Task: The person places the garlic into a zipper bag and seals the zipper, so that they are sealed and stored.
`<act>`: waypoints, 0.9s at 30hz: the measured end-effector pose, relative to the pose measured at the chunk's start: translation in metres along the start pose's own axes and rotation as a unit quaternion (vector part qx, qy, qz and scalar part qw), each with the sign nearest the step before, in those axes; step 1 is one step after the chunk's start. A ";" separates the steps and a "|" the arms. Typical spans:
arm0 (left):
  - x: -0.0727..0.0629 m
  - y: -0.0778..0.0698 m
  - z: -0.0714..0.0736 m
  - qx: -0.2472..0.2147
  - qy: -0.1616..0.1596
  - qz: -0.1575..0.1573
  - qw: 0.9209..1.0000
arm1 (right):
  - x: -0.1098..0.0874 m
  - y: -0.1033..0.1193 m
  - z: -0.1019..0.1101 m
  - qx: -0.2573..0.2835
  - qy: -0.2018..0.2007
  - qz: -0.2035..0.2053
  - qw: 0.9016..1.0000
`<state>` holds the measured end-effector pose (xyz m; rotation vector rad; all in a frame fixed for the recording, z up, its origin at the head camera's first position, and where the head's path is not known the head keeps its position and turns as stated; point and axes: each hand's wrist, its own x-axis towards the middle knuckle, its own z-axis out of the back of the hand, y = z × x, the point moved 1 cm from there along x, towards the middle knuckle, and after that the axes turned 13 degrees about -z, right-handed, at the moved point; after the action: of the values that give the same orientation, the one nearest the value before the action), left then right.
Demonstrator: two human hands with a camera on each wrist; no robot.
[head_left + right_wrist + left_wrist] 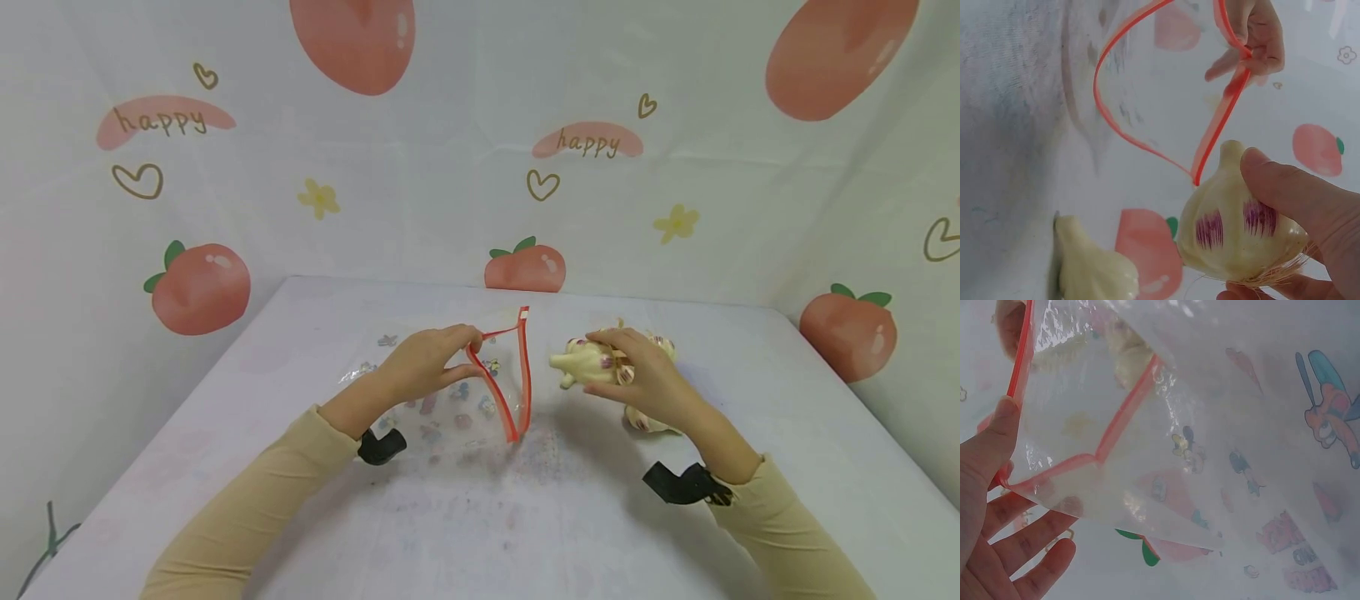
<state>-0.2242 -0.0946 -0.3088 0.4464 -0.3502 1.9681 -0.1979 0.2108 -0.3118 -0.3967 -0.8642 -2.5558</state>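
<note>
My left hand (423,363) pinches the red-edged rim of a clear plastic zip bag (452,425) printed with small cartoon figures. The bag's mouth (1099,94) gapes toward the right, its red strips spread apart. In the left wrist view the thumb (1004,422) presses on the rim while the other fingers reach below it. My right hand (651,377) grips a garlic bulb (1229,228) with purple streaks and stringy roots, its stem pointing at the bag's mouth. The bulb is outside the bag, just right of the opening in the head view.
More garlic bulbs lie on the table behind and below my right hand, one (647,422) nearest me and another (664,343) farther back. A white cloth backdrop (435,192) with peach prints stands behind the table (420,542).
</note>
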 end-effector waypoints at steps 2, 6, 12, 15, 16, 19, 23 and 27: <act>0.000 0.000 0.001 0.002 -0.002 -0.003 1.000 | 0.001 0.002 0.001 -0.002 -0.005 0.005 1.000; 0.001 0.001 0.002 0.007 -0.002 -0.007 1.000 | 0.003 0.007 0.001 -0.004 -0.006 0.006 1.000; 0.003 0.000 0.005 0.005 -0.004 -0.005 1.000 | 0.007 0.016 -0.001 -0.003 0.005 -0.002 1.000; 0.003 0.000 0.006 0.004 -0.005 -0.004 1.000 | 0.008 0.019 -0.004 0.004 0.021 -0.005 1.000; 0.004 -0.001 0.007 0.004 -0.005 -0.003 1.000 | 0.008 0.021 -0.005 0.007 0.026 -0.008 1.000; 0.004 -0.002 0.008 0.003 -0.005 0.000 1.000 | 0.010 0.024 -0.008 0.022 0.040 -0.013 0.999; 0.005 -0.002 0.009 0.004 -0.001 0.004 1.000 | 0.012 0.029 -0.011 0.036 0.049 -0.013 0.998; 0.005 -0.002 0.009 0.006 0.000 0.006 1.000 | 0.013 0.033 -0.014 0.045 0.054 -0.003 0.998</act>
<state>-0.2233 -0.0933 -0.2983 0.4517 -0.3428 1.9836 -0.1962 0.1745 -0.3009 -0.2278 -0.9361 -2.5073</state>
